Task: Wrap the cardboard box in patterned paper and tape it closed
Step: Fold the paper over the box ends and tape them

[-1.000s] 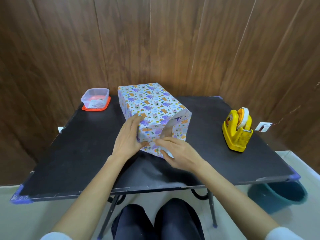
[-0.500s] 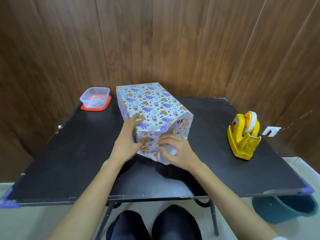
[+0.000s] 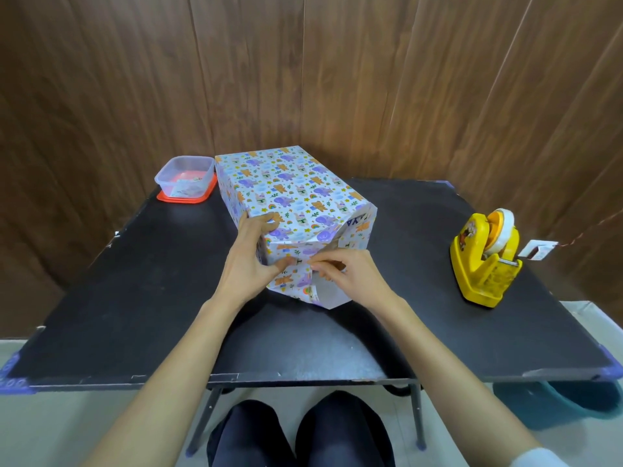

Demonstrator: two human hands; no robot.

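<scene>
Box (image 3: 290, 190) on table (image 3: 135, 298), near end half folded; left hand (image 3: 247, 264) grips its corner, right hand (image 3: 350, 274) pinches flap (image 3: 293, 281).

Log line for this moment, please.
stage: closing near end | left hand: grips wrapped box corner | right hand: pinches paper flap | tape dispenser: untouched, to the right

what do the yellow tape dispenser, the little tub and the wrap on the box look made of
The yellow tape dispenser is likely moulded plastic, glossy with soft highlights. The tub looks like clear plastic, since its contents show through; the red lid under it is probably plastic too. The wrap looks like thin printed paper, holding sharp creases and white on its underside.
</scene>
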